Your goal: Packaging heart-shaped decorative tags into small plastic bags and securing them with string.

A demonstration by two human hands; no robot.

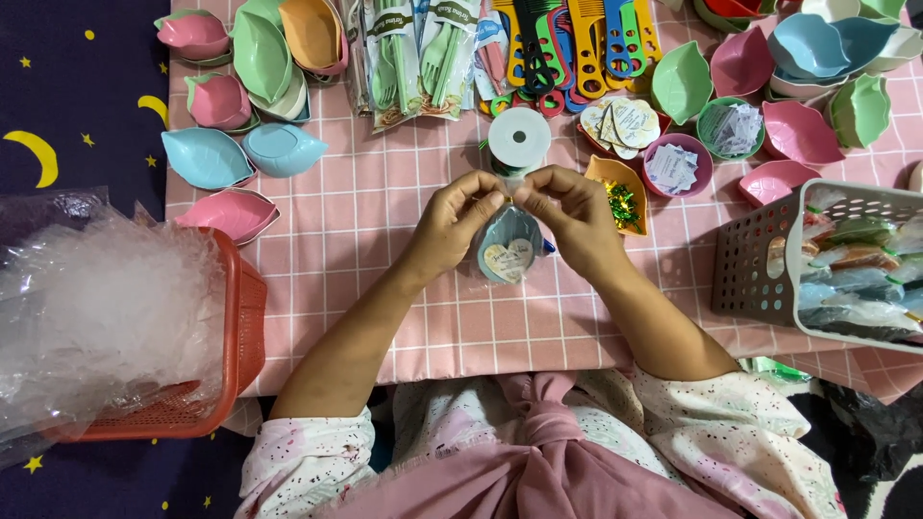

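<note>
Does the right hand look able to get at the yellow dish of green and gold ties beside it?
Probably yes. The right hand sits just left of the yellow dish, nothing lies between them, but its fingers pinch the bagged blue bowl with the left hand.

A small blue leaf-shaped dish [510, 248], wrapped in a clear plastic bag with a heart-shaped tag, is held upright at centre; the bag's neck is pinched at 12 o'clock.

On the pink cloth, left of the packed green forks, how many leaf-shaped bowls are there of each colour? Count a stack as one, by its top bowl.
Pink bowls: 3
Blue bowls: 2
Green bowls: 1
Orange bowls: 1
Total: 7
</note>
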